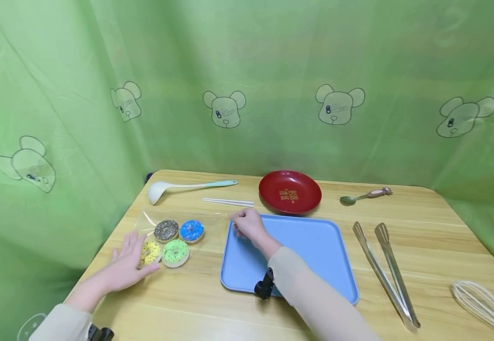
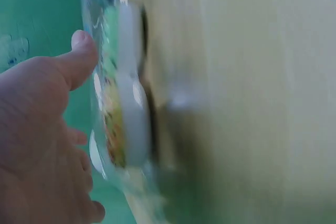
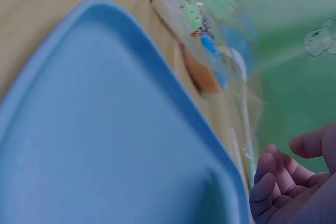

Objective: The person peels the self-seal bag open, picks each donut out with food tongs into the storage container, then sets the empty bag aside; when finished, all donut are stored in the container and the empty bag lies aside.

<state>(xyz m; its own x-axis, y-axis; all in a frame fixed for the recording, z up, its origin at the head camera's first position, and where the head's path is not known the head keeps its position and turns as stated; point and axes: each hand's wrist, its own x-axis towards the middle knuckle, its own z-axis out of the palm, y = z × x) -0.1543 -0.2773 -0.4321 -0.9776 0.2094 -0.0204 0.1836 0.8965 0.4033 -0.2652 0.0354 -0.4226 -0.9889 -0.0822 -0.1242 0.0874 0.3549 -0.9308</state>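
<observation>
A clear plastic bag (image 1: 214, 228) lies on the table with toy donuts in it: a dark donut (image 1: 166, 230), a blue donut (image 1: 192, 231), a green donut (image 1: 175, 253) and a yellow donut (image 1: 150, 252) partly behind fingers. My left hand (image 1: 124, 265) rests at the bag's left side, fingers spread and straight; its thumb is beside the bag in the left wrist view. Over the far-left corner of the blue tray (image 1: 310, 255), my right hand (image 1: 253, 226) is near the bag's right edge. In the right wrist view its fingers (image 3: 265, 184) curl loosely, thumb apart, nothing visibly held.
Behind lie a white ladle (image 1: 157, 190), chopsticks (image 1: 228, 202), a red plate (image 1: 289, 191) and a spoon (image 1: 363, 195). Metal tongs (image 1: 387, 274) are right of the tray, with a whisk (image 1: 485, 305) beyond. A green curtain (image 1: 272, 57) surrounds the wooden table (image 1: 187, 303).
</observation>
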